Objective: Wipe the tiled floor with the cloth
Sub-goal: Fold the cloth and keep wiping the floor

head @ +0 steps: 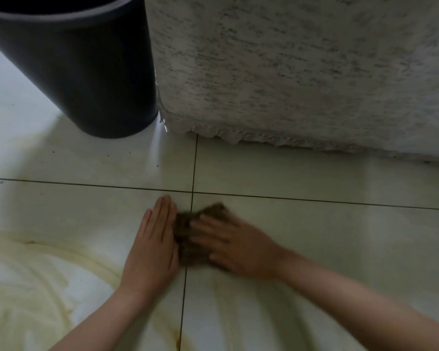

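Glossy tiled floor [314,249], crumpled brown cloth [188,239] — left hand [152,249] flat beside, right hand [235,247] pressing flat

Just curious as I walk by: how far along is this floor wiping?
Seemingly midway. Done, probably: the tiled floor on the right looks even, without streaks. In hand: the right hand presses the brown cloth at the tile joint, blurred with motion; the left hand lies flat beside it. Left: yellowish streaks at lower left and dark specks near the black bin.
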Available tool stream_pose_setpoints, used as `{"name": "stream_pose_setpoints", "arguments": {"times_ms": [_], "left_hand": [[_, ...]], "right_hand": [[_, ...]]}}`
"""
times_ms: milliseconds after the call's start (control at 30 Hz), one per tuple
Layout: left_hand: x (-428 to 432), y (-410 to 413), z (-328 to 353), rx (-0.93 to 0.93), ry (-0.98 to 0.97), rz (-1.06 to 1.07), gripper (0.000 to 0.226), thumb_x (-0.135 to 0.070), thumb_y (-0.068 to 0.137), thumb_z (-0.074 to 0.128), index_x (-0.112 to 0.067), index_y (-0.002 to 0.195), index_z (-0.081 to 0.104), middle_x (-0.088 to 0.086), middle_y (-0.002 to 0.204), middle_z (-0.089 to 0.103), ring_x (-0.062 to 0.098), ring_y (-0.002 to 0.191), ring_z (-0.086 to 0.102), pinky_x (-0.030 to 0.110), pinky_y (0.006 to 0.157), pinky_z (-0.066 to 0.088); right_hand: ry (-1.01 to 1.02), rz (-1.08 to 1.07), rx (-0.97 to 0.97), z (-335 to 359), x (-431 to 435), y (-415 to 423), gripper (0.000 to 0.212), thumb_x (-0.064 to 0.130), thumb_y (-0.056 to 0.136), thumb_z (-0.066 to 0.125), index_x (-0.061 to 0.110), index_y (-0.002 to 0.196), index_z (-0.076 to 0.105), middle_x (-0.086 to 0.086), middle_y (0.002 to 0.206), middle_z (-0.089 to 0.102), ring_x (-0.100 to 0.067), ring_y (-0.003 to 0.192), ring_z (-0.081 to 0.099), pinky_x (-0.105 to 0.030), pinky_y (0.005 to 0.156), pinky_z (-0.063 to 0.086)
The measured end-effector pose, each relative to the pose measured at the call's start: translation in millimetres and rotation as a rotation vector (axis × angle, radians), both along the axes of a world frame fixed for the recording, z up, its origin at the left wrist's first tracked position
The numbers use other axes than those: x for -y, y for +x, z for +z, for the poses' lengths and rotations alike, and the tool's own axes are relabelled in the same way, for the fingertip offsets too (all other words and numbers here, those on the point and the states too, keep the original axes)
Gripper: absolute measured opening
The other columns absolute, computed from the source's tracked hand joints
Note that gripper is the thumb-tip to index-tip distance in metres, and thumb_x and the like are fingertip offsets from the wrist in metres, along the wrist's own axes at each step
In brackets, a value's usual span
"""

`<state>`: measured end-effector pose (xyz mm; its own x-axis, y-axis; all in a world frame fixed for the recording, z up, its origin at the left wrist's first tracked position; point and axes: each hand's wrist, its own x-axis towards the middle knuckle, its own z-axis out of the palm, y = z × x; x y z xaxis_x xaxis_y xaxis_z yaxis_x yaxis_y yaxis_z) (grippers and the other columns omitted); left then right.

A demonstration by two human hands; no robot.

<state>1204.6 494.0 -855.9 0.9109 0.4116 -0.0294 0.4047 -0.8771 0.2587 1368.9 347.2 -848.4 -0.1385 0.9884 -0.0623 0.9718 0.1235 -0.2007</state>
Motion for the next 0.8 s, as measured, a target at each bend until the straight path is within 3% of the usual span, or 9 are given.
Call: {"name": "stream_pose_setpoints", "arguments": {"times_ms": [67, 200, 267, 400, 467, 600, 733, 800], "left_hand": [[0.3, 0.3, 0.9, 0.011, -0.007, 0.010, 0.061, -0.021, 0.089, 0.026, 0.010, 0.142, 0.032, 0.024, 0.152, 0.029, 0.037, 0.142, 0.027, 0.040, 0.115, 0.012], [0.4, 0.3, 0.9, 0.013, 0.011, -0.005, 0.062, -0.018, 0.087, 0.026, 0.010, 0.142, 0.034, 0.025, 0.151, 0.031, 0.037, 0.142, 0.028, 0.042, 0.115, 0.013], [-0.8, -0.2, 0.4, 0.002, 0.015, -0.004, 0.062, -0.018, 0.087, 0.026, 0.009, 0.142, 0.034, 0.025, 0.151, 0.030, 0.037, 0.142, 0.026, 0.043, 0.115, 0.014], [0.1, 0.3, 1.8, -0.007, 0.027, 0.000, 0.061, -0.018, 0.087, 0.027, 0.011, 0.140, 0.038, 0.026, 0.148, 0.036, 0.038, 0.140, 0.031, 0.043, 0.113, 0.016], [0.9, 0.2, 2.4, -0.002, 0.025, -0.003, 0.060, -0.018, 0.086, 0.028, 0.010, 0.138, 0.039, 0.025, 0.147, 0.038, 0.039, 0.138, 0.033, 0.043, 0.111, 0.018], [-0.5, 1.5, 1.0, 0.017, 0.035, -0.010, 0.060, -0.018, 0.086, 0.029, 0.010, 0.139, 0.039, 0.026, 0.147, 0.038, 0.040, 0.138, 0.033, 0.044, 0.112, 0.019], [-0.4, 0.4, 1.2, 0.002, 0.037, -0.002, 0.061, -0.019, 0.087, 0.027, 0.009, 0.141, 0.036, 0.025, 0.149, 0.034, 0.037, 0.141, 0.030, 0.044, 0.113, 0.018], [0.5, -0.2, 2.1, 0.005, 0.017, 0.001, 0.062, -0.019, 0.087, 0.026, 0.008, 0.142, 0.035, 0.023, 0.151, 0.032, 0.036, 0.142, 0.027, 0.042, 0.114, 0.015]], "right_hand": [[0.036, -0.195, 0.030, 2.1, -30.0, 40.5, 0.045, 0.021, 0.098, 0.052, 0.004, 0.139, 0.048, -0.018, 0.148, 0.041, -0.036, 0.138, 0.037, -0.060, 0.114, 0.024], [-0.035, -0.624, 0.017, -1.3, -88.7, 74.4, 0.052, 0.031, 0.106, 0.026, 0.017, 0.154, 0.013, -0.005, 0.162, 0.011, -0.024, 0.147, 0.015, -0.046, 0.120, 0.006], [-0.044, -0.730, 0.013, -4.2, -99.8, 56.3, 0.053, 0.034, 0.105, 0.022, 0.020, 0.155, 0.011, -0.001, 0.163, 0.006, -0.021, 0.149, 0.008, -0.047, 0.118, 0.005], [0.003, -0.470, -0.075, -2.2, -47.5, -21.5, 0.050, 0.032, 0.103, 0.033, 0.013, 0.149, 0.035, -0.008, 0.158, 0.023, -0.029, 0.148, 0.017, -0.058, 0.117, 0.013], [-0.051, -0.317, -0.096, 0.7, -14.0, -45.9, 0.051, 0.036, 0.102, 0.030, 0.014, 0.148, 0.038, -0.006, 0.157, 0.027, -0.029, 0.146, 0.020, -0.057, 0.117, 0.018], [-0.072, -0.088, -0.080, 9.6, -22.6, 3.5, 0.047, 0.027, 0.101, 0.041, 0.013, 0.146, 0.041, -0.009, 0.156, 0.029, -0.029, 0.146, 0.024, -0.055, 0.117, 0.019], [-0.114, -0.414, -0.098, 10.9, -92.0, 63.3, 0.050, 0.020, 0.103, 0.037, 0.018, 0.152, 0.025, -0.007, 0.162, 0.012, -0.023, 0.150, 0.009, -0.045, 0.119, 0.010], [-0.080, -0.520, -0.133, 12.9, -100.3, 76.9, 0.049, 0.021, 0.104, 0.034, 0.018, 0.152, 0.025, -0.006, 0.161, 0.017, -0.022, 0.149, 0.014, -0.043, 0.119, 0.010]]}}
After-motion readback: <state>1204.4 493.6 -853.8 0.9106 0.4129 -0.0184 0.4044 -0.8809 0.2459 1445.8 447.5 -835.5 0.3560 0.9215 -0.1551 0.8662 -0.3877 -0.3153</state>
